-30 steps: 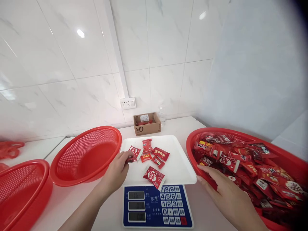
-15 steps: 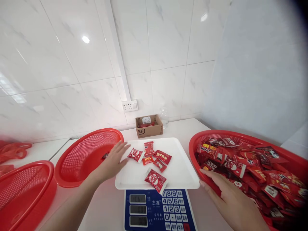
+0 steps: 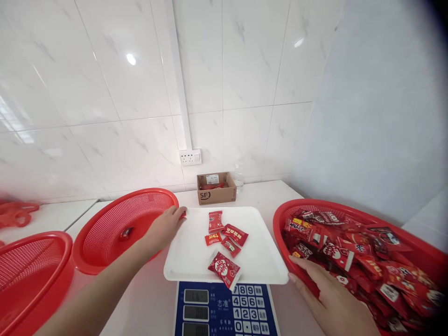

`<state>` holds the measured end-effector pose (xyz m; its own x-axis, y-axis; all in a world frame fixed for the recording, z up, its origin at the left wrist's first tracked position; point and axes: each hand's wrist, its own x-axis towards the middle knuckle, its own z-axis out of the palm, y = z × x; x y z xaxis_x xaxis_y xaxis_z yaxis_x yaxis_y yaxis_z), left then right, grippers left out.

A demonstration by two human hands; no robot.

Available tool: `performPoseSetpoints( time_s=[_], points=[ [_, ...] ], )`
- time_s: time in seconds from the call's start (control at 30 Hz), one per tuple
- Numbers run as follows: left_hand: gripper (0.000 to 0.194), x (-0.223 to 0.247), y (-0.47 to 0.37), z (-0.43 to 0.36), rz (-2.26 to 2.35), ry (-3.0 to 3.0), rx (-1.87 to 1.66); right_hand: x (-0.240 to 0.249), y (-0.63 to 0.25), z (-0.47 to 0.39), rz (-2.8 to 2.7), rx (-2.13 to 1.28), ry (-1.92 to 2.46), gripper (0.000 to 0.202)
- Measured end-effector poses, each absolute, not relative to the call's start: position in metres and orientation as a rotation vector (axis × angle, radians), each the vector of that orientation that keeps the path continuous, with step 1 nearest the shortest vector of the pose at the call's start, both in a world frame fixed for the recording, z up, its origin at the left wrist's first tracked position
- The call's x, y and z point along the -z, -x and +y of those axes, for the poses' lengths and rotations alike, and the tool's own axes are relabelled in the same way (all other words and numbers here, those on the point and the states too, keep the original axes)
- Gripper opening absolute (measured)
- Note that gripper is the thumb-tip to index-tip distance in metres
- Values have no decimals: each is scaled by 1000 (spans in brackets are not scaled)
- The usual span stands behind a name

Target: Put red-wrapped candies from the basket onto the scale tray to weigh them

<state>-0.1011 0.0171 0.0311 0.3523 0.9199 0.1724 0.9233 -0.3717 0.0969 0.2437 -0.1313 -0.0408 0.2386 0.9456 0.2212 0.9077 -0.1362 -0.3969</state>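
Observation:
My left hand (image 3: 167, 228) is at the left edge of the white weighing tray (image 3: 189, 263), its fingers closed on a red snack packet (image 3: 184, 214) that is mostly hidden; only a bit of red shows at the fingertips. On the tray lie several other small red packets, among them an upright-lying one (image 3: 215, 221) at the back and a larger one (image 3: 225, 269) over the front edge. My right hand (image 3: 325, 289) rests at the near rim of the right red basket (image 3: 280, 224), thumb and fingers apart, with nothing in them. Many red snack packets (image 3: 338, 254) fill that basket.
The tray sits on a blue scale (image 3: 227, 310) with displays and keys. Left stand two red baskets: one (image 3: 101, 224) holds a small packet (image 3: 126, 232), another (image 3: 38, 275) is partly cut off. Behind are a cardboard box (image 3: 217, 193), a clear plastic bottle (image 3: 238, 175) and red bags (image 3: 16, 214).
My left hand has taken hold of the packet from the tray's left side and drawn it left to the edge. The right hand has stayed at its basket. The view has shifted slightly.

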Motion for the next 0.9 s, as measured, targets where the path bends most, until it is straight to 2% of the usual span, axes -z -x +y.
performPoseSetpoints(
  time_s=[0.23, 0.4, 0.5, 0.57, 0.63, 0.73, 0.83, 0.9],
  points=[
    [50, -44, 157, 27, -1953, 2295, 271, 40, -243, -131, -1691, -128, 2074, 47],
    [47, -32, 123, 27, -1483, 2610, 112, 38, -242, -130, -1688, -138, 2111, 50],
    [73, -29, 83, 30, -1177, 2801, -37, 37, -241, -130, -1701, -127, 2105, 48],
    [84, -30, 59, 36, -984, 2930, -128, 36, -240, -131, -1708, -115, 2093, 45],
    [80, -31, 40, 44, -858, 3003, -209, 34, -239, -132, -1710, -108, 2087, 44],
    [62, -31, 23, 57, -810, 3014, -253, 31, -237, -133, -1713, -106, 2098, 43],
    [42, -31, 20, 64, -893, 2938, -240, 30, -237, -134, -1724, -111, 2103, 42],
    [36, -34, 29, 66, -1019, 2854, -228, 30, -237, -134, -1728, -121, 2112, 43]
  ],
)
